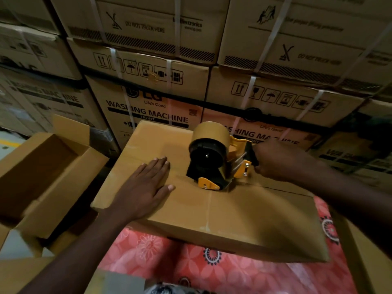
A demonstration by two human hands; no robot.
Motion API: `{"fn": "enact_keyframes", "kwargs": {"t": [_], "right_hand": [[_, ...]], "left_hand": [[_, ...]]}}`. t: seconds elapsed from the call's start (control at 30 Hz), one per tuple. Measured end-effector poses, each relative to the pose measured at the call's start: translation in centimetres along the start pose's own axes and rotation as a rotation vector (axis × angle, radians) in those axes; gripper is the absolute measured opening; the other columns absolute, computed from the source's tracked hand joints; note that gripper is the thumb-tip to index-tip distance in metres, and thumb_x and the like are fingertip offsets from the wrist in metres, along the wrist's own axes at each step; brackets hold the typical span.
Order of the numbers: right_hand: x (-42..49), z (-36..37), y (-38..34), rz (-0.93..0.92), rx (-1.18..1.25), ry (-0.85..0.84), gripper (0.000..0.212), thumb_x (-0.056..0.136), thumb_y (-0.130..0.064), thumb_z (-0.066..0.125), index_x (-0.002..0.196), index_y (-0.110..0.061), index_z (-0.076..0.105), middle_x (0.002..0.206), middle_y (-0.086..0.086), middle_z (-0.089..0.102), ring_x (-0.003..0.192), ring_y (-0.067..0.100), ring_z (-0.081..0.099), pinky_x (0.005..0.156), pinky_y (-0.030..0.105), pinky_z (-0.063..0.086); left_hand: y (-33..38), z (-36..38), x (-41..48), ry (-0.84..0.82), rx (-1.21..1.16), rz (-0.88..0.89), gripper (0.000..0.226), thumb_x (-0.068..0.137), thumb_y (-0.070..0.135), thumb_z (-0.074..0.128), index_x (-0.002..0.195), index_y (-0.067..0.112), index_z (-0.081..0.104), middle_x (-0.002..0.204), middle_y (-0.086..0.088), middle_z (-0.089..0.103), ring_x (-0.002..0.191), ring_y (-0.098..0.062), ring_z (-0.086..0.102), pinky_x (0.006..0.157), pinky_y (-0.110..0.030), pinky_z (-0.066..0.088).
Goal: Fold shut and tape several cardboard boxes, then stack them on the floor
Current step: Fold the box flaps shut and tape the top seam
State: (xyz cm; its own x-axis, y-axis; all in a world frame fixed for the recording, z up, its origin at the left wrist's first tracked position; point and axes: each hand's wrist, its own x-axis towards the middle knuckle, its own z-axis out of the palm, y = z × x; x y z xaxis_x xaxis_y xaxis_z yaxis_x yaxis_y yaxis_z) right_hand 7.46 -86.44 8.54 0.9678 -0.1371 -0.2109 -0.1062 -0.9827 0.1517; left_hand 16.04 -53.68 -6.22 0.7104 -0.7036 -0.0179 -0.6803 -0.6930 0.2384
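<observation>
A: Where do we stand?

B: We face a wall of big washing machine cartons, stacked high across the far side and bound with white straps. The light is dim, and we make out handling symbols printed on the cardboard.

A: And what do we work on?

B: A pink flowered cloth covers the surface near us; we cannot tell what lies beneath it. The closed box sits on that cloth, in the middle, with its flaps folded down. To the right of the dispenser we see a dark gap where two flaps meet.

A: What do we see of the hands?

B: The left hand lies flat on the left part of the box top, fingers straight and close together. The right hand is curled round the handle of the tape dispenser. The dispenser stands on the box top, just right of the left hand, with its brown tape roll on the far side.

A: Anything else around us?

B: An open box stands on the left, just beside the closed one, its flaps up and its inside in shadow. We also see plain cardboard at the near right edge.
</observation>
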Motion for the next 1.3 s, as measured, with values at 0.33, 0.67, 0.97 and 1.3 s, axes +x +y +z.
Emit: {"fn": "enact_keyframes", "kwargs": {"t": [0.33,0.67,0.97,1.3], "right_hand": [[-1.1,-0.8,1.1,-0.015,-0.131,0.041,0.018,0.093,-0.024,0.064,0.110,-0.024,0.061,0.085,-0.005,0.051,0.077,0.014,0.054,0.059,0.025,0.045],[-2.0,-1.6,0.1,-0.007,-0.170,0.007,0.024,0.093,-0.015,0.064,0.116,-0.020,0.060,0.086,-0.003,0.049,0.077,0.014,0.053,0.057,0.025,0.042],[-2.0,-2.1,3.4,0.031,-0.264,-0.076,0.023,0.090,-0.016,0.067,0.112,-0.023,0.061,0.090,-0.004,0.055,0.082,0.015,0.060,0.058,0.026,0.046],[-4.4,0.2,9.2,0.043,-0.180,-0.138,0.022,0.091,-0.022,0.066,0.112,-0.026,0.061,0.090,-0.008,0.054,0.084,0.012,0.059,0.075,0.030,0.058]], "left_hand": [[9.5,1.8,2.5,-0.012,-0.007,0.148,0.074,0.100,0.061,0.014,0.155,0.017,0.034,0.165,-0.004,0.027,0.156,-0.022,0.009,0.126,-0.045,0.006],[9.1,2.7,2.7,0.033,-0.045,0.137,0.060,0.102,0.063,0.023,0.123,0.022,0.061,0.152,-0.001,0.048,0.156,-0.015,0.009,0.125,-0.045,0.013],[9.6,2.1,2.6,-0.021,-0.015,0.073,0.082,0.094,0.071,0.000,0.162,0.027,0.015,0.168,0.011,0.006,0.155,-0.006,0.000,0.126,-0.033,0.007],[9.9,2.7,2.5,0.015,-0.028,0.029,0.073,0.098,0.064,0.011,0.161,0.029,0.020,0.168,0.014,0.011,0.154,-0.004,0.002,0.125,-0.032,0.006]]}}
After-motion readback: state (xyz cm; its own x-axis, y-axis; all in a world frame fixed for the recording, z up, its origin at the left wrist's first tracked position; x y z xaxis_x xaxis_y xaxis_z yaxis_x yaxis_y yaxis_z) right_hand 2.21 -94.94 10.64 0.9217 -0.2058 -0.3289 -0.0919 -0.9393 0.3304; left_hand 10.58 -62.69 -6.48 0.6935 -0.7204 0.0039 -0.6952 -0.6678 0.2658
